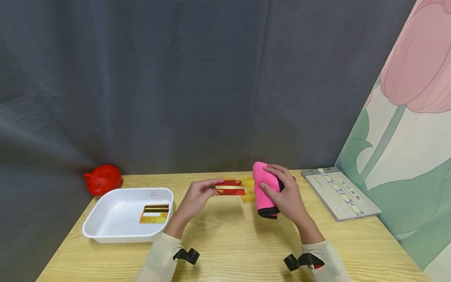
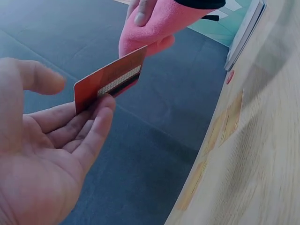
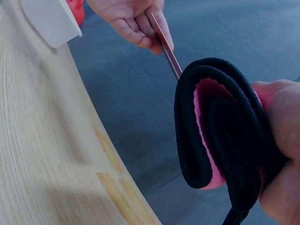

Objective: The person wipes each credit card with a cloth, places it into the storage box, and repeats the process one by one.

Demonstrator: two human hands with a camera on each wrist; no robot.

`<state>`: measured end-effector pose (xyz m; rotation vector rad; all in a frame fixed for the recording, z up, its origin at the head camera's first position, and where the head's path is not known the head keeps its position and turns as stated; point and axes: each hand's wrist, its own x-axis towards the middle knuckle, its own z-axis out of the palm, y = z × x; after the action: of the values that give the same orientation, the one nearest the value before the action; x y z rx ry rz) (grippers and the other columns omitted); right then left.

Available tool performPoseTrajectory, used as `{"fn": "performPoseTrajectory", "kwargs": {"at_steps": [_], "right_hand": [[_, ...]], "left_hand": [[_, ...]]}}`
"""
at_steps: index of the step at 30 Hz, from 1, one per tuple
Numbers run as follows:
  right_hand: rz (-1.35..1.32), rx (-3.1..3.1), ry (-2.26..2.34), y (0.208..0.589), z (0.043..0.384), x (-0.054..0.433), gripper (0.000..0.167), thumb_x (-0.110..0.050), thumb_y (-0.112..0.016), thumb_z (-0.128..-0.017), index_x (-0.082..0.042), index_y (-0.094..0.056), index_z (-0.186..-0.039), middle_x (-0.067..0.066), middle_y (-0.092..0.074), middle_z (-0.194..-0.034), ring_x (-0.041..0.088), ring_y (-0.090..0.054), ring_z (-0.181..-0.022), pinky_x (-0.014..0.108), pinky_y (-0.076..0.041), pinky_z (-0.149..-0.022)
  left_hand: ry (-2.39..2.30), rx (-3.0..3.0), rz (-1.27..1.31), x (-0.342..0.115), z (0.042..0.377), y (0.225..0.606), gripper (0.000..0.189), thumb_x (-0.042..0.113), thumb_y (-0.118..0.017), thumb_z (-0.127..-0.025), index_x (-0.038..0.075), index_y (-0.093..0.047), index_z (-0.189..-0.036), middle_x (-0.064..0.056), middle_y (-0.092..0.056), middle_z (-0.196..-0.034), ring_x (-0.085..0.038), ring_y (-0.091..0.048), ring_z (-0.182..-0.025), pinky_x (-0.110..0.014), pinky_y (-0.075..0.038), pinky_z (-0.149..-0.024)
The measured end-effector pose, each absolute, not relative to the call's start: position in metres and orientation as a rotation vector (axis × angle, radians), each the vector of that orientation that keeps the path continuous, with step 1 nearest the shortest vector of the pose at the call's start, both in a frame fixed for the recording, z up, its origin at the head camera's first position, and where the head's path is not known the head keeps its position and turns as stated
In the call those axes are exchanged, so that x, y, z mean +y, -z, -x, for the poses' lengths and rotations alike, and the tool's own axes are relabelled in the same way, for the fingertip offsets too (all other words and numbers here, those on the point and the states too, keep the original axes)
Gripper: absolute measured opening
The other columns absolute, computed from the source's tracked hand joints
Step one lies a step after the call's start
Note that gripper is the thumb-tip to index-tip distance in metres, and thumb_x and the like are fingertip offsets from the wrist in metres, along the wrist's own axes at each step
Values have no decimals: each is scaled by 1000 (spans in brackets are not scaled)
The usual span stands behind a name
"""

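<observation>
My left hand (image 1: 200, 196) holds up a red bank card (image 1: 230, 187) by its left end. In the left wrist view, the fingertips support the card (image 2: 112, 79) while the thumb stands away from it. A folded pink cloth (image 1: 265, 186) with black edging is gripped by my right hand (image 1: 287, 196), just right of the card. Whether cloth and card touch, I cannot tell. The right wrist view shows the cloth's black-edged folds (image 3: 220, 122) from the end. Yellow cards (image 1: 248, 196) lie on the table beyond, partly hidden by the red card and cloth.
A white plastic tray (image 1: 105, 237) stands on the left of the wooden table (image 1: 225, 250), with a yellow bank card (image 1: 154, 214) inside. Behind it sits a red piggy bank (image 1: 103, 180). A grey folder (image 1: 341, 194) lies on the right. A dark curtain (image 1: 197, 86) hangs along the back.
</observation>
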<state>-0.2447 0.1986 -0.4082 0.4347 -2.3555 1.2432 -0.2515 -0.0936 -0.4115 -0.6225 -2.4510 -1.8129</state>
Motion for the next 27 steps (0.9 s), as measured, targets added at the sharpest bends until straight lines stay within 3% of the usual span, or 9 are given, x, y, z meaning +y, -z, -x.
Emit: {"fn": "performPoseTrajectory", "kwargs": {"at_steps": [4, 8, 11, 13, 15, 19, 22, 27], "right_hand": [[-427, -2375, -1250, 407, 245, 200, 49, -16, -80, -91, -17, -65, -138, 8, -54, -148, 29, -54, -131, 29, -54, -93], [-419, -2386, -1249, 406, 246, 201, 50, -18, -79, -91, -18, -65, -139, 8, -54, -149, 30, -53, -131, 36, -55, -93], [-419, -2377, -1247, 406, 246, 201, 50, -17, -80, -91, -17, -65, -138, 8, -54, -148, 30, -53, -131, 42, -55, -94], [-424, -2372, -1246, 406, 246, 200, 50, -16, -80, -91, -17, -65, -138, 9, -55, -148, 31, -53, -131, 45, -54, -95], [-429, -2372, -1244, 406, 246, 200, 50, -16, -80, -90, -16, -65, -138, 9, -55, -148, 31, -53, -132, 47, -54, -96], [-433, -2380, -1240, 406, 245, 199, 50, -16, -80, -90, -16, -65, -138, 9, -55, -148, 31, -53, -134, 45, -55, -97], [-434, -2381, -1252, 406, 244, 199, 50, -16, -80, -90, -16, -65, -138, 10, -54, -148, 32, -52, -134, 48, -55, -97], [-432, -2390, -1254, 406, 244, 199, 51, -16, -80, -91, -16, -64, -139, 10, -53, -149, 33, -52, -133, 52, -55, -97]], "left_hand": [[1823, -2470, 598, -95, 253, 410, 46, -4, -54, -94, 10, -69, -135, -15, -72, -115, -15, -60, -85, -19, -46, -66], [1831, -2452, 562, -96, 253, 410, 38, 0, -61, -98, 11, -71, -133, -14, -75, -117, -18, -69, -91, -23, -56, -72], [1872, -2378, 536, -97, 253, 410, 28, 8, -64, -101, 8, -73, -128, -14, -78, -109, -17, -73, -88, -28, -61, -78], [1906, -2321, 496, -98, 252, 409, 21, 12, -65, -102, 5, -77, -118, -13, -79, -98, -14, -72, -80, -27, -61, -75], [1911, -2287, 447, -100, 252, 408, 18, 18, -66, -102, 4, -79, -102, -9, -75, -82, -11, -63, -67, -22, -55, -64], [1869, -2261, 360, -103, 253, 409, 27, 23, -70, -100, 3, -74, -84, 1, -48, -59, -8, -37, -52, -21, -31, -52], [1806, -2258, 339, -104, 254, 409, 23, 22, -71, -99, 3, -76, -87, -1, -42, -64, -11, -34, -58, -23, -28, -56], [1745, -2277, 293, -103, 254, 408, 18, 20, -72, -98, 5, -81, -103, -9, -71, -100, -12, -59, -86, -25, -49, -76]]}}
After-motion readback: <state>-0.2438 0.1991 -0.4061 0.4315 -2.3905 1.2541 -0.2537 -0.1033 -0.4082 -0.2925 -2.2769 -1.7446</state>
